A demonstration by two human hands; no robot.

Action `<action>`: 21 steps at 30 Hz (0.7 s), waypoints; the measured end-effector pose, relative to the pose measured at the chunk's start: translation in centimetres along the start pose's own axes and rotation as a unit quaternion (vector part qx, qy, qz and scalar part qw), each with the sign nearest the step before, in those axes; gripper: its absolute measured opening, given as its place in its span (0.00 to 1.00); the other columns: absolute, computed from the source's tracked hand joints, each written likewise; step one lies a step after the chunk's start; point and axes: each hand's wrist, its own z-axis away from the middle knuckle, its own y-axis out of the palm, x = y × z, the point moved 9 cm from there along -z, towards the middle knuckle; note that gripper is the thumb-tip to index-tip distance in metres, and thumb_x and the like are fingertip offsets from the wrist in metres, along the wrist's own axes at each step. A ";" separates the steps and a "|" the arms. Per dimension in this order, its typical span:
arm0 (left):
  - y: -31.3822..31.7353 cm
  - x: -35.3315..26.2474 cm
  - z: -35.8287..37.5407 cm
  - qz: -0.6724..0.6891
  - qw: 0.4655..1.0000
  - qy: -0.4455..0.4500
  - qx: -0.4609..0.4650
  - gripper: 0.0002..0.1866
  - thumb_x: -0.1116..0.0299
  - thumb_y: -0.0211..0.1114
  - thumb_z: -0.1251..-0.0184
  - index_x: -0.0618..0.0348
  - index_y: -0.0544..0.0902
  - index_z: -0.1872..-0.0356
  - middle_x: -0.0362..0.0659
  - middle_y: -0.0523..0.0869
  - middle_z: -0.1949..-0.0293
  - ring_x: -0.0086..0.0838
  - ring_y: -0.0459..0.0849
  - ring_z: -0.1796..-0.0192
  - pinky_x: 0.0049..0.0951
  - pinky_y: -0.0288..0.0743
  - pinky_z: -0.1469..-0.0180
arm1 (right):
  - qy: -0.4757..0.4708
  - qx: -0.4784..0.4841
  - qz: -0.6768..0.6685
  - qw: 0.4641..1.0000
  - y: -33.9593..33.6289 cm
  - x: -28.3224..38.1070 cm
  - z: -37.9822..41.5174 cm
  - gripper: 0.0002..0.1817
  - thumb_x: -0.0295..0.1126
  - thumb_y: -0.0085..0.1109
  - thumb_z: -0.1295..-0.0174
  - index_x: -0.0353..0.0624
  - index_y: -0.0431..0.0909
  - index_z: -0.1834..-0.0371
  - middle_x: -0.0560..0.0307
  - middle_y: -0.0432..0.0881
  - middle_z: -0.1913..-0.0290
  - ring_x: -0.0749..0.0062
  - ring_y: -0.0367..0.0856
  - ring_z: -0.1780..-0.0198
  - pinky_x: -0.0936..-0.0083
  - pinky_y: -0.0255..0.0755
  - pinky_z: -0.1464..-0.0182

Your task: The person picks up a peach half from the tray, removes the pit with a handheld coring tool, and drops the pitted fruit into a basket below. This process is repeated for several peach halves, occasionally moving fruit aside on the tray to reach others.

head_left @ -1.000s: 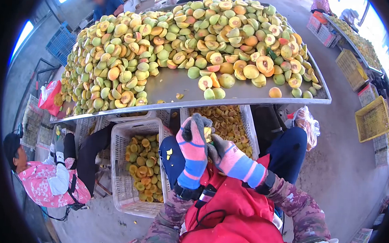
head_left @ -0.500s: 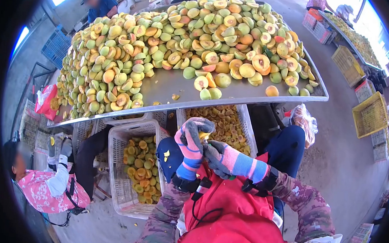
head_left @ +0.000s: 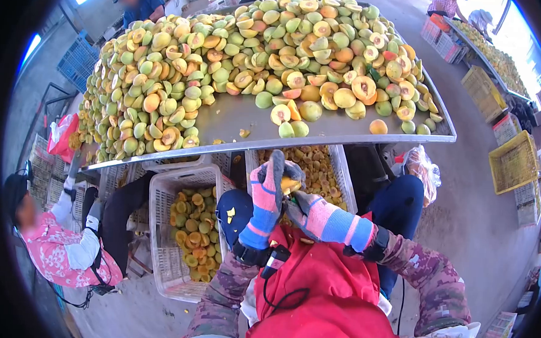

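Now mid-pitting: left hand (head_left: 268,193) in striped glove clamped around peach half (head_left: 290,184), centre frame below steel table (head_left: 344,131). Right hand (head_left: 308,214) fisted, tool hidden, pressing at fruit. Next likely: scoop stone, drop half in crate (head_left: 159,224).

Pink-and-blue striped gloves (head_left: 263,205), red apron (head_left: 325,298)

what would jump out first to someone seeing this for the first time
The huge heap of green and orange peach halves on the metal table fills the upper half of the view. Just below its front edge, the left hand and right hand, in striped pink and blue gloves, close around one yellow fruit piece. Under the table, white crates hold more cut fruit, and a person in pink sits at the lower left.
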 end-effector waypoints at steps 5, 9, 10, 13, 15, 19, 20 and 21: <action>3.0 -1.6 0.6 -0.035 0.981 0.026 0.187 0.20 0.60 0.54 0.27 0.67 0.83 0.71 0.40 0.83 0.76 0.23 0.81 0.73 0.23 0.75 0.66 | 0.189 0.108 -0.330 0.919 1.2 -0.8 1.2 0.15 0.47 0.46 0.30 0.48 0.72 0.58 0.68 0.68 0.80 0.82 0.65 0.84 0.81 0.61 0.84; 2.3 0.0 0.0 -0.142 0.979 0.006 0.144 0.21 0.60 0.52 0.26 0.67 0.81 0.73 0.43 0.83 0.76 0.25 0.81 0.72 0.26 0.75 0.66 | 0.146 0.124 -0.312 0.931 0.5 0.1 1.6 0.16 0.49 0.46 0.30 0.49 0.71 0.65 0.68 0.66 0.81 0.82 0.61 0.87 0.81 0.58 0.87; 3.1 -0.3 0.1 -0.045 0.980 -0.001 0.196 0.23 0.57 0.50 0.26 0.65 0.81 0.74 0.44 0.82 0.76 0.26 0.81 0.72 0.27 0.75 0.66 | 0.202 0.158 -0.389 0.885 1.1 -0.4 1.9 0.17 0.50 0.46 0.31 0.49 0.70 0.68 0.69 0.65 0.81 0.82 0.61 0.87 0.82 0.57 0.87; 3.3 0.5 -0.1 0.064 0.974 -0.027 0.214 0.28 0.47 0.46 0.26 0.59 0.79 0.77 0.47 0.80 0.76 0.34 0.81 0.71 0.33 0.76 0.66 | 0.232 0.188 -0.525 0.797 1.8 0.0 2.3 0.17 0.52 0.51 0.33 0.51 0.69 0.67 0.71 0.65 0.81 0.85 0.60 0.85 0.84 0.55 0.85; 2.9 3.0 0.4 0.333 0.914 -0.170 0.158 0.26 0.45 0.47 0.27 0.56 0.79 0.76 0.48 0.80 0.76 0.39 0.81 0.71 0.38 0.77 0.66 | 0.234 0.204 -0.464 0.830 2.5 -1.3 2.5 0.16 0.51 0.52 0.33 0.50 0.71 0.63 0.71 0.66 0.79 0.86 0.60 0.85 0.84 0.56 0.84; 0.2 5.3 0.7 0.424 0.873 -0.239 0.012 0.25 0.42 0.50 0.31 0.54 0.79 0.70 0.49 0.81 0.71 0.42 0.81 0.68 0.43 0.78 0.67 | 0.134 0.193 -0.535 0.812 3.1 -0.9 1.6 0.14 0.46 0.48 0.30 0.47 0.74 0.56 0.72 0.65 0.79 0.88 0.61 0.84 0.86 0.56 0.84; -1.0 4.6 0.1 0.409 0.892 -0.192 0.010 0.26 0.41 0.50 0.31 0.55 0.80 0.68 0.49 0.82 0.68 0.44 0.82 0.63 0.46 0.79 0.62 | 0.148 0.195 -0.525 0.815 3.0 -1.8 1.7 0.16 0.47 0.47 0.30 0.47 0.74 0.55 0.72 0.66 0.79 0.88 0.61 0.84 0.86 0.56 0.84; -2.4 3.7 -0.6 0.392 0.908 -0.144 0.008 0.27 0.41 0.49 0.31 0.56 0.80 0.65 0.49 0.83 0.65 0.45 0.82 0.58 0.49 0.80 0.57 | 0.163 0.196 -0.513 0.819 2.7 -2.9 1.9 0.18 0.49 0.46 0.29 0.46 0.74 0.55 0.72 0.66 0.79 0.87 0.61 0.84 0.86 0.56 0.85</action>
